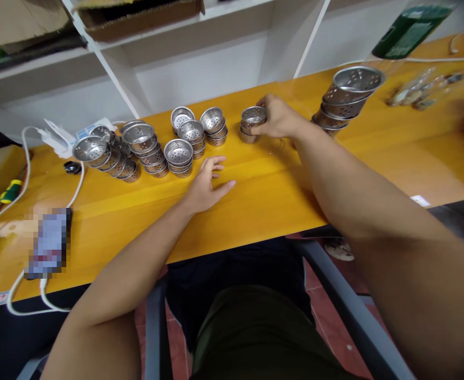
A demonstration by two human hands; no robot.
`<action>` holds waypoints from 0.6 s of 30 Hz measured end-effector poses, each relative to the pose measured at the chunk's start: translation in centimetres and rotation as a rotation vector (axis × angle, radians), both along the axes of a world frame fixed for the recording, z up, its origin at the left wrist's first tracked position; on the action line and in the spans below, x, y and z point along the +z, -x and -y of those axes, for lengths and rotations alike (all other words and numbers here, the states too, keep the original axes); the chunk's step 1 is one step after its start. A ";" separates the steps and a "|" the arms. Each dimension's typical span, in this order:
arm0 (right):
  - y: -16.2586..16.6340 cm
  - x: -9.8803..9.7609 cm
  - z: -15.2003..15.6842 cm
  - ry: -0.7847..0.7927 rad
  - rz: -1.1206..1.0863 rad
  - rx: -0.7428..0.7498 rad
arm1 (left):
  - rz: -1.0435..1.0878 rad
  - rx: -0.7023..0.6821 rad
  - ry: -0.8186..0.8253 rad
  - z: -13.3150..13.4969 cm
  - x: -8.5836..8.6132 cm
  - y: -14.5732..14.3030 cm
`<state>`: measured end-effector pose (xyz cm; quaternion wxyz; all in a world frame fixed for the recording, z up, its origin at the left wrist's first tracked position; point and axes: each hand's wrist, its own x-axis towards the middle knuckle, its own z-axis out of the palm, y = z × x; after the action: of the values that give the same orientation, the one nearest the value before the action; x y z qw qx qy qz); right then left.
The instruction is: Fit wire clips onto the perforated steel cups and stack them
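With fingers wrapped around its rim, my right hand grips a perforated metal cup on top of a short stack. The cup beneath it rests on the table. My left hand is open over the wood, fingers apart and holding nothing. Nearest to it stands a low stack of the same cups, with more short stacks behind. Taller leaning stacks stand farther left. Beyond my right forearm rises another tall, tilted stack.
The yellow wooden table runs beneath a white shelf. A phone with white cables lies at left, near a power strip. At right are a bottle with a green label and small plastic bags.
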<state>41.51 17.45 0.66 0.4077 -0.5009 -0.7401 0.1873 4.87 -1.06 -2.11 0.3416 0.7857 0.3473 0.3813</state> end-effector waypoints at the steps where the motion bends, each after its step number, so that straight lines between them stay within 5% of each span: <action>1: -0.3 0.2 0.4 0.021 -0.015 0.053 | 0.012 -0.001 0.009 0.0 -0.2 0.0; 5: 0.8 2.3 4.6 0.123 0.030 0.317 | 0.072 0.005 0.019 -0.6 -1.2 -0.2; 11: 6.9 4.2 12.6 0.120 0.054 0.635 | 0.062 -0.041 -0.017 -1.4 -1.5 -0.1; 18: 8.4 3.0 13.3 0.136 -0.045 0.747 | 0.002 -0.078 -0.043 -1.0 -0.1 0.2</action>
<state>33.07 4.15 3.67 0.2934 -0.2182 -0.8485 0.3826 4.71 -0.03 -2.17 0.3396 0.8054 0.3079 0.3757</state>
